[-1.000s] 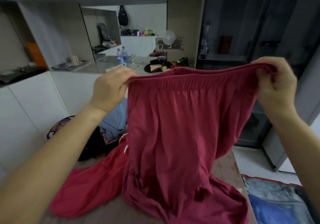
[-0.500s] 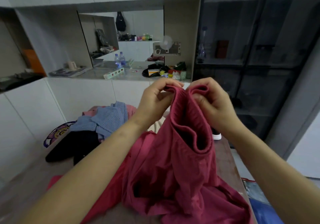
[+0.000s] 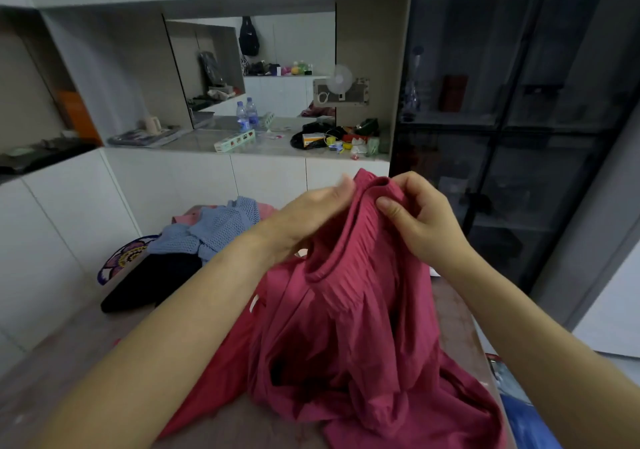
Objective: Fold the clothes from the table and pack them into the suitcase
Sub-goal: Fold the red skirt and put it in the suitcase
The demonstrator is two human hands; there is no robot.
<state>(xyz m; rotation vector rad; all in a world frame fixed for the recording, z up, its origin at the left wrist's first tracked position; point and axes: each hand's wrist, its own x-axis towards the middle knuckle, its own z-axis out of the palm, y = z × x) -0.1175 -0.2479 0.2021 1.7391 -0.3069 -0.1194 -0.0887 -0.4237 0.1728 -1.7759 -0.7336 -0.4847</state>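
A dark red garment (image 3: 349, 330) with an elastic waistband hangs from my hands, its lower part heaped on the brown table (image 3: 69, 355). My right hand (image 3: 420, 221) pinches the bunched waistband at the top. My left hand (image 3: 311, 216) is against the waistband's left side, blurred, fingers stretched toward the cloth; its grip is unclear. The suitcase (image 3: 519, 414) shows only as a blue and grey sliver at the lower right edge, below the table.
A pile of clothes lies at the table's far left: a light blue knit (image 3: 214, 226), a pink piece (image 3: 266, 209), a black garment (image 3: 149, 282) and a patterned item (image 3: 117, 261). White cabinets and a cluttered counter (image 3: 277, 143) stand behind; a dark glass cabinet (image 3: 519, 119) is at right.
One second ago my hands held the waistband stretched wide apart. They have since come together, folding the waistband in half, and dropped lower. The left hand is now shifting on the cloth.
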